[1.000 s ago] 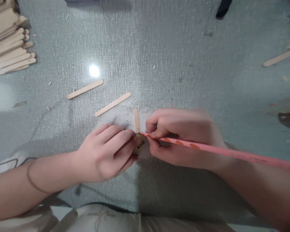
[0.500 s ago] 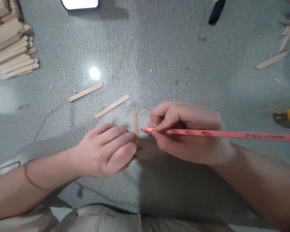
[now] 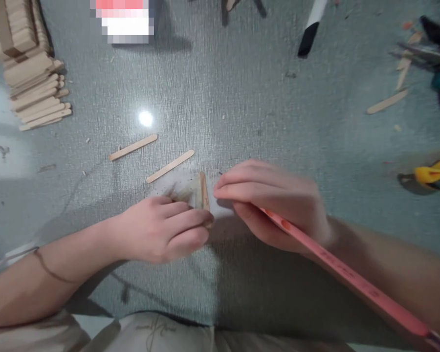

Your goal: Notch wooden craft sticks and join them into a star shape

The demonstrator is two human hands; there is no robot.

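My left hand (image 3: 165,232) is closed, its fingertips pinching the near end of a short wooden stick (image 3: 204,190) that lies on the grey table (image 3: 242,98). My right hand (image 3: 271,203) is closed round a long pink pencil (image 3: 337,274) with orange dots, its shaft running back toward the lower right. The right fingertips rest just right of the stick. The pencil's tip is hidden by my fingers. Two more flat wooden sticks (image 3: 133,147) (image 3: 170,166) lie loose just beyond my left hand.
A stack of wooden sticks (image 3: 33,83) sits at the far left. A phone (image 3: 122,22) lies at the back edge. Loose sticks (image 3: 386,101) and a tool are at the far right, with a yellow object (image 3: 434,171) nearer.
The pencil has swung from pointing at the stick to slanting back toward the lower right. My right fingers now cover its tip. The view has tilted so more of the far table shows.
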